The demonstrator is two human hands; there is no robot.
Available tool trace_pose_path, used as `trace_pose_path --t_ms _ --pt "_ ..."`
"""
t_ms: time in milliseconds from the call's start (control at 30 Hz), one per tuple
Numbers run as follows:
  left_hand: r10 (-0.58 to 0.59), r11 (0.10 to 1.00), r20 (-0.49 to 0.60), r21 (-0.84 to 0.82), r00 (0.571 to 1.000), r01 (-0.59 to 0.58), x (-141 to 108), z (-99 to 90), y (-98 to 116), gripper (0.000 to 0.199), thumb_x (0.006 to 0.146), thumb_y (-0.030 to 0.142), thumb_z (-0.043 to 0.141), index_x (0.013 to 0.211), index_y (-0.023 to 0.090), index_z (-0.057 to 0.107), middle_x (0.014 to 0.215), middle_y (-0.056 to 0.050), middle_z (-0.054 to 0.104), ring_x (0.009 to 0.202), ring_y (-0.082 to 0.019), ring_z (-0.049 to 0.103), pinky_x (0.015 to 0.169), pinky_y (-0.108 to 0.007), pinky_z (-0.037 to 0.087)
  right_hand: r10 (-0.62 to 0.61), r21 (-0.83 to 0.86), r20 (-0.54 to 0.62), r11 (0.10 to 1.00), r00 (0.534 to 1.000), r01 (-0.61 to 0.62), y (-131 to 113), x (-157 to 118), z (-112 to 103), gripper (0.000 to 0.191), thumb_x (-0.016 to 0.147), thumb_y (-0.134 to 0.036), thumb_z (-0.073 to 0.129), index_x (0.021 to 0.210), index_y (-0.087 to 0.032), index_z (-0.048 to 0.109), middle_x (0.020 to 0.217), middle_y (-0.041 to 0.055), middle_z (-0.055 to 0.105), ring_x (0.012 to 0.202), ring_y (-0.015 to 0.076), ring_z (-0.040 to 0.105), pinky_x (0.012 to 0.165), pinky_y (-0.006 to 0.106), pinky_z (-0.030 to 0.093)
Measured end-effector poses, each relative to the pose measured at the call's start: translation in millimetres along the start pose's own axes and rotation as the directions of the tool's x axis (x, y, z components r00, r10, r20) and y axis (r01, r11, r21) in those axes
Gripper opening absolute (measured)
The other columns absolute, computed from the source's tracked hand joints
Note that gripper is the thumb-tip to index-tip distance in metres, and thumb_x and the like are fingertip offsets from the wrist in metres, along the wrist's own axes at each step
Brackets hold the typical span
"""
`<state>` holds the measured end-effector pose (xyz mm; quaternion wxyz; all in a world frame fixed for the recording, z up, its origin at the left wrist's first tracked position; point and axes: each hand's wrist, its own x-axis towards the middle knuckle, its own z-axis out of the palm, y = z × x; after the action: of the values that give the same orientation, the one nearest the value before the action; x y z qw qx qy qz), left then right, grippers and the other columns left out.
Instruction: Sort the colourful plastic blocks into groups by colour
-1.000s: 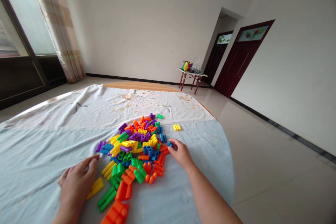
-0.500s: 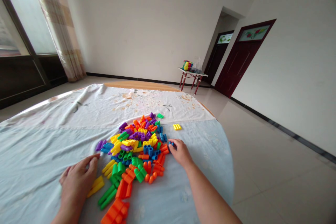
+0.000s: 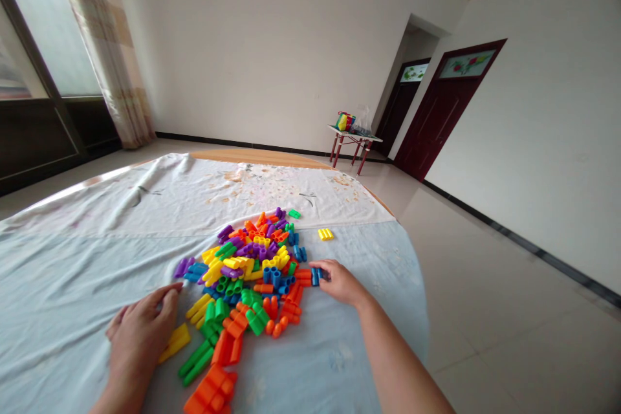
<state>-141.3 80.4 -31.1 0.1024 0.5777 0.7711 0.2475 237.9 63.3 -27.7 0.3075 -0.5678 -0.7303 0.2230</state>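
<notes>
A heap of plastic bullet-shaped building blocks [image 3: 262, 251] in orange, yellow, green, blue and purple lies on the cloth between my hands. At its right edge my right hand [image 3: 339, 279] pinches a blue block [image 3: 316, 277], whose left side meets an orange block [image 3: 303, 278]. To the left of the heap, my left hand [image 3: 143, 323] rests on the cloth, fingers stretched out and holding nothing. A yellow block [image 3: 175, 341] lies beside it, partly hidden by the hand. Nearer to me are green blocks [image 3: 196, 362] and a large orange piece [image 3: 211, 391].
A pale blue and white tablecloth [image 3: 87, 272] covers the round table. One yellow block [image 3: 325, 234] and one green block [image 3: 294, 214] lie apart from the heap. Farther off, a small folding table [image 3: 356, 138] carries a colourful bag [image 3: 345, 121] and a clear plastic bag.
My right hand has turned slightly, and the blue block in it now lies lined up against the orange block. My left hand stays in place.
</notes>
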Motion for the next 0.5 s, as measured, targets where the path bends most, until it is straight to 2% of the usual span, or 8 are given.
trace_pose_path --t_ms 133,233,367,433,500 --pt "-0.028 1.000 0.035 0.010 0.999 0.027 0 -2.1 2 0.049 0.084 0.044 0.026 0.106 0.025 0.065 0.099 -0.006 0.070 0.108 -0.023 0.055 0.104 -0.040 0.025 -0.019 0.038 0.002 0.999 1.000 0.019 0 -4 -3 0.061 0.064 0.000 0.049 0.119 -0.024 0.060 0.114 0.0038 0.063 0.106 0.0178 0.057 0.089 0.030 0.047" --pt "-0.033 0.999 0.037 0.009 0.999 0.033 0 -1.2 1 0.049 0.083 0.044 0.026 0.106 0.025 0.065 0.101 -0.005 0.070 0.108 -0.023 0.055 0.103 -0.040 0.025 -0.016 0.028 -0.073 0.999 0.997 0.018 1 -4 0 0.060 0.066 -0.002 0.049 0.121 -0.022 0.057 0.121 0.0064 0.059 0.106 0.0183 0.057 0.087 0.031 0.048" --pt "-0.017 1.000 0.045 0.027 0.999 0.016 1 -0.9 0 0.050 0.084 0.045 0.024 0.107 0.026 0.064 0.103 -0.005 0.070 0.111 -0.024 0.054 0.102 -0.040 0.026 0.084 -0.037 -0.249 0.995 0.965 -0.096 2 -5 5 0.041 0.074 -0.017 0.055 0.116 -0.016 0.060 0.106 0.0105 0.062 0.084 0.0178 0.061 0.081 0.033 0.051" --pt "-0.019 0.999 0.053 0.048 0.998 0.017 2 -0.9 -1 0.052 0.084 0.046 0.022 0.109 0.027 0.064 0.102 -0.005 0.070 0.111 -0.024 0.054 0.101 -0.039 0.027 0.107 -0.070 -0.255 0.989 0.961 -0.128 1 -6 9 0.040 0.073 -0.024 0.061 0.112 -0.016 0.061 0.100 0.0095 0.063 0.082 0.0188 0.061 0.080 0.033 0.051" --pt "-0.025 0.996 0.056 0.082 0.998 0.020 4 1.2 -4 0.054 0.085 0.047 0.020 0.109 0.028 0.064 0.100 -0.004 0.071 0.109 -0.024 0.055 0.098 -0.038 0.030 0.092 -0.112 -0.217 0.987 0.972 -0.119 1 -7 12 0.038 0.069 -0.024 0.065 0.107 -0.018 0.064 0.097 0.0080 0.063 0.087 0.0199 0.060 0.082 0.032 0.050"
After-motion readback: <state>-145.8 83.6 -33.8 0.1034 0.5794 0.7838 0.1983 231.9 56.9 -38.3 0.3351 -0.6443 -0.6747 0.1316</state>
